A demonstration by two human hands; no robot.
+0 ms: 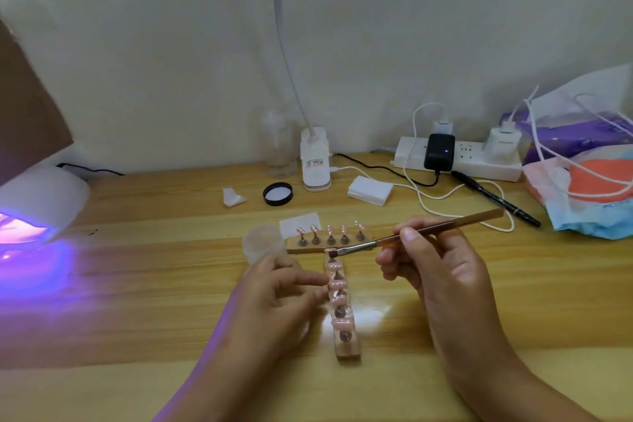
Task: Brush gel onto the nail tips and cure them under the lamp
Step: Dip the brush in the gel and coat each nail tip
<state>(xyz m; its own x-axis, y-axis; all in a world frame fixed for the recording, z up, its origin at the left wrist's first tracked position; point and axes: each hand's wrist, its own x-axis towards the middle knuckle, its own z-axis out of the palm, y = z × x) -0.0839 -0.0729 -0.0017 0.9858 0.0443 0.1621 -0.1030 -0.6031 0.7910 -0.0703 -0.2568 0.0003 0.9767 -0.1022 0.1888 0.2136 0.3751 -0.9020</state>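
A wooden strip (348,348) with several pink nail tips (337,284) on stands lies lengthwise in front of me. My left hand (274,295) steadies it, fingertips touching its left side. My right hand (435,267) pinches a brown gel brush (428,228); its bristles touch the farthest tip on that strip. A second wooden strip (325,245) with several pink tips lies crosswise just behind. The white curing lamp (41,202) stands at the far left, glowing purple.
A small clear gel jar (263,243) sits left of the strips, its black lid (278,193) farther back. A desk lamp base (315,161), wipes (370,190), a power strip (459,158), cables, a pen (496,199) and bags (589,188) crowd the back right.
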